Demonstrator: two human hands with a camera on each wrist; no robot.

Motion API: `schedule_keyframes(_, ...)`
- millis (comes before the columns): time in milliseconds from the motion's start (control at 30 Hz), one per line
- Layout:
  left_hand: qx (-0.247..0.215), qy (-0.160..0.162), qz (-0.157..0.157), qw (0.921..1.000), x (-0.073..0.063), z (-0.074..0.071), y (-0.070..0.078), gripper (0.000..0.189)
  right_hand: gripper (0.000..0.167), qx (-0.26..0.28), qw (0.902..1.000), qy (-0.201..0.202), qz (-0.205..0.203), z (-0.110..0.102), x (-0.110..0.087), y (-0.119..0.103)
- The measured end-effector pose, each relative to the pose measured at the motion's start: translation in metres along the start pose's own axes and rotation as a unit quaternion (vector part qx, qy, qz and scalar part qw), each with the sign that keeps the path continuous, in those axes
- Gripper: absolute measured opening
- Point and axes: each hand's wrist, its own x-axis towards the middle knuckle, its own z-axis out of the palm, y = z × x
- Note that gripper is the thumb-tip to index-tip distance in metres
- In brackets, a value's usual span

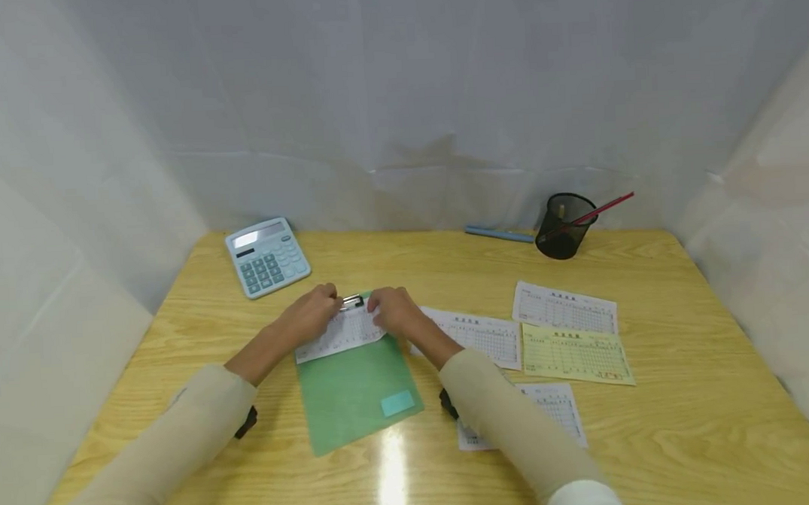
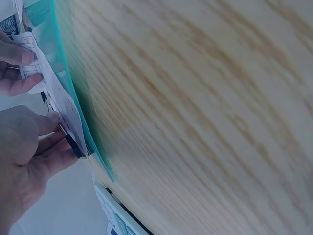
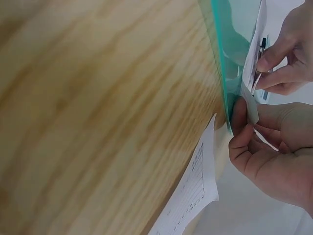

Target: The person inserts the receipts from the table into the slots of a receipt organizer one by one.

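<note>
A green clipboard (image 1: 356, 398) lies slightly turned on the table, with a pale blue label (image 1: 397, 403) near its lower right corner. Across its top is a white printed form (image 1: 340, 337), its upper edge at the metal clip (image 1: 352, 302). My left hand (image 1: 312, 314) pinches the clip's left end, thumb over the metal and fingers beneath, as the left wrist view shows. On the other side, my right hand (image 1: 395, 313) pinches the form's right edge; in the right wrist view the paper (image 3: 249, 105) bends between thumb and fingers beside the clipboard's edge.
Right of the clipboard lie white forms (image 1: 479, 336) and a yellow form (image 1: 574, 353), one partly under my right sleeve. A calculator (image 1: 267, 257) sits back left. Toward the back right are a blue pen-like stick (image 1: 499, 234) and a black mesh pen cup (image 1: 558, 242).
</note>
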Motion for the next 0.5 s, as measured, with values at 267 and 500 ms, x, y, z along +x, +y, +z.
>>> schedule_keyframes(267,-0.005,0.002,-0.004,1.0,-0.001,-0.0012,-0.0003,0.017,0.026,0.004,1.0,-0.006,0.0,0.001,0.0047,-0.0017)
schedule_keyframes(500,-0.011,-0.014,-0.018,0.9997,-0.0001,-0.0039,0.0014,0.017,0.025,0.003,0.9999,0.0,-0.012,0.0005,0.0082,-0.001)
